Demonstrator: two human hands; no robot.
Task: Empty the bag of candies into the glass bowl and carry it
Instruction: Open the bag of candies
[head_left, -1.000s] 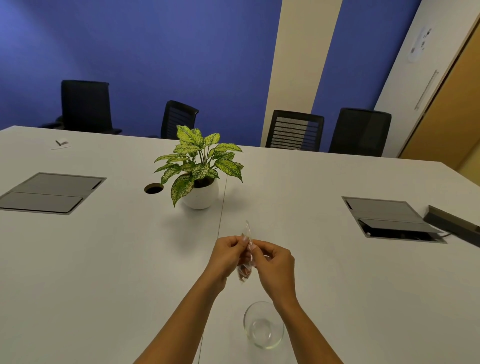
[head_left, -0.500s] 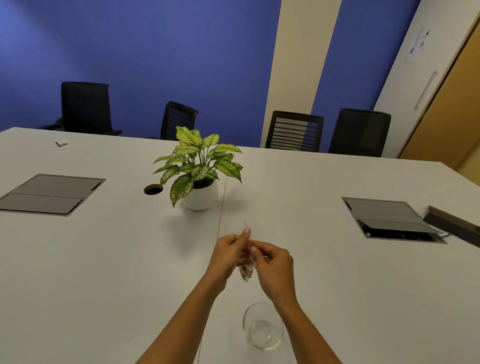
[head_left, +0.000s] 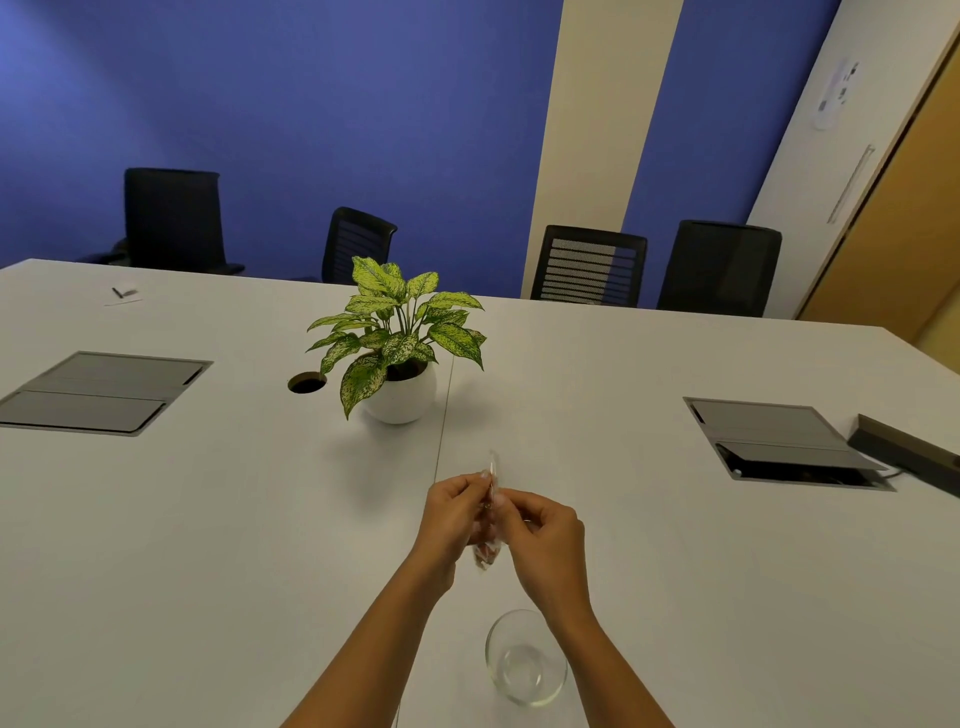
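Observation:
A small clear plastic bag of candies (head_left: 488, 545) hangs upright between both hands above the white table (head_left: 208, 545). My left hand (head_left: 451, 512) pinches the bag's upper part from the left and my right hand (head_left: 545, 535) pinches it from the right. Reddish candies show at the bag's bottom, and its top edge sticks up above my fingers. The glass bowl (head_left: 524, 657) stands on the table near the front edge, below my right forearm, with nothing in it.
A potted plant in a white pot (head_left: 397, 353) stands beyond my hands. Grey cable hatches lie at the left (head_left: 98, 392) and at the right (head_left: 779, 441); a dark box (head_left: 906, 449) sits far right. Black chairs line the far side.
Both hands have stayed together on the bag, shifting slightly with small finger movements at its top. The bowl has not moved.

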